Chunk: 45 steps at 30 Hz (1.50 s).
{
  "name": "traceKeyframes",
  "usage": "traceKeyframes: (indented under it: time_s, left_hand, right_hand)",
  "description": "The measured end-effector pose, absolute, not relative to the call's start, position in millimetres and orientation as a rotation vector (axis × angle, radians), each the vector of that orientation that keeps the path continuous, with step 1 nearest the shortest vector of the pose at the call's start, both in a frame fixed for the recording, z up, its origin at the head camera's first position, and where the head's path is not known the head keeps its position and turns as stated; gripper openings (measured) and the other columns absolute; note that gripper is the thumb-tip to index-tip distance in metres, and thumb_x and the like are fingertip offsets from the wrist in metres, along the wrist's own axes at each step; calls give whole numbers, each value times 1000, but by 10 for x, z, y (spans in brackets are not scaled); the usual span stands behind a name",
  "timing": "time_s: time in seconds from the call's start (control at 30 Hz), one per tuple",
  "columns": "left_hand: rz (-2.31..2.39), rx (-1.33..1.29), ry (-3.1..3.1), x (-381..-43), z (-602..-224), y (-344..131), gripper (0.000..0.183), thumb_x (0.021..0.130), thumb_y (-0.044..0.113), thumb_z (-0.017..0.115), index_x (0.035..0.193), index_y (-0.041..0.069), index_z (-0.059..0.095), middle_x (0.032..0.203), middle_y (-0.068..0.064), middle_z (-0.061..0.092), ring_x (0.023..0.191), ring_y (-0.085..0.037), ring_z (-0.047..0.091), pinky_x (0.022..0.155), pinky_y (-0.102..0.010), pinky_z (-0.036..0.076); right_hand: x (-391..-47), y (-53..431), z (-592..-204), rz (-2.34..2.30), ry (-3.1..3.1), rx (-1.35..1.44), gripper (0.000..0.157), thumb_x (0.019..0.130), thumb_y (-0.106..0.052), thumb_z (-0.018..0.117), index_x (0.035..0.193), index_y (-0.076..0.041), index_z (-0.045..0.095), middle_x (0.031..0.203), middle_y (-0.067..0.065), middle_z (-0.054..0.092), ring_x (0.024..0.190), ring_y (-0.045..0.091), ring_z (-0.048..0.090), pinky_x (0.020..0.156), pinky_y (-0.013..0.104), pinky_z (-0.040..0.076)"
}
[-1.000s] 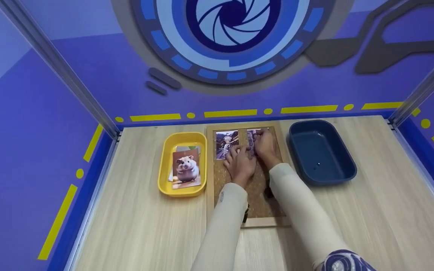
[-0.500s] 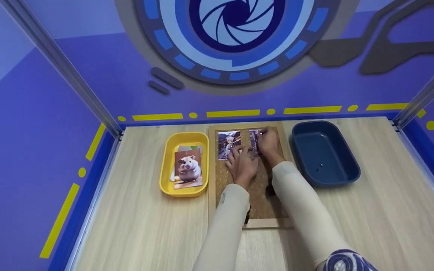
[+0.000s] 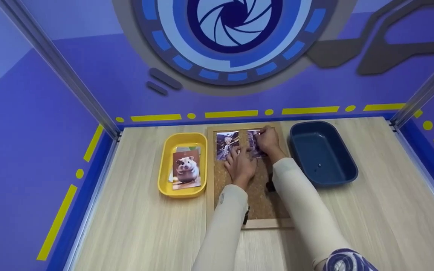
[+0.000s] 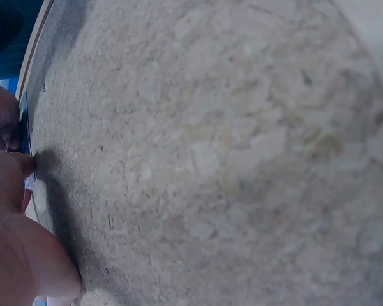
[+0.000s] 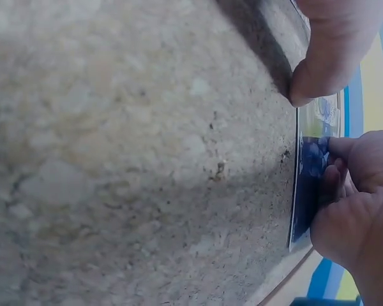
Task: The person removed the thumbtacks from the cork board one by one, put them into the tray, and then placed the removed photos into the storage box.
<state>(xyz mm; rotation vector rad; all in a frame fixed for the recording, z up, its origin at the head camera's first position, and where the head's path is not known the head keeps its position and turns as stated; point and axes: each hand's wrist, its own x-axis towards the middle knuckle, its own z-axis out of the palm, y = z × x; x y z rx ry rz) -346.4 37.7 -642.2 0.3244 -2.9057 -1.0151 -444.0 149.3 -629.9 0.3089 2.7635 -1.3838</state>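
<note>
A framed cork board [image 3: 260, 207] lies on the table with two photos near its far edge. The left photo [image 3: 224, 141] shows a light figure on a dark background. My left hand [image 3: 241, 165] rests with fingers spread over the near edges of both photos. On the right photo [image 3: 251, 140], my right hand [image 3: 269, 141] curls its fingers near the top edge. It pinches something tiny there, apparently a push pin, almost wholly hidden by the fingertips. In the right wrist view, that hand [image 5: 364, 204] presses close against the dark photo [image 5: 306, 188], beside the left thumb [image 5: 325, 64].
Left of the board stands a yellow tray [image 3: 161, 177] holding several photos, a hamster photo [image 3: 187, 169] on top. To the right is a dark blue tray [image 3: 347, 154] with a tiny shiny piece [image 3: 319, 165] inside. A printed wall [image 3: 187, 101] borders the table behind.
Both hands stay over the same photos. The right hand's fingers shift slightly at the top of the right photo, and the bright speck at its fingertips is now covered.
</note>
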Motion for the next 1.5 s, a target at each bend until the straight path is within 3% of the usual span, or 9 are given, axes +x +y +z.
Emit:
traceKeyframes:
  time_s: [0.7,1.13,1.5]
  left_hand:
    - [-1046,314,-2892,-3484,-6488,377,34,97,35,74,130,32,69,154,1,49,146,-30,40,113,-54,32]
    - [-1057,309,-2884,-3493,-6503,380,36,94,33,75,130,33,70,153,0,50,146,-30,39,114,-54,32]
    - [-1034,324,-2905,-3505,-6512,396,34,96,35,73,130,35,69,154,1,48,145,-29,39,112,-52,32]
  right_hand:
    - [-4428,1489,-6308,-1392,2771,327,24,105,-13,63,123,2,61,126,22,63,118,38,63,102,49,55]
    - [-4446,1499,-6333,-1435,2738,386,19,105,-14,62,119,-1,59,112,18,66,100,29,61,85,40,52]
    - [-4422,1509,-6317,-1413,2803,388,10,104,-11,60,108,-3,60,110,19,67,103,33,62,92,46,52]
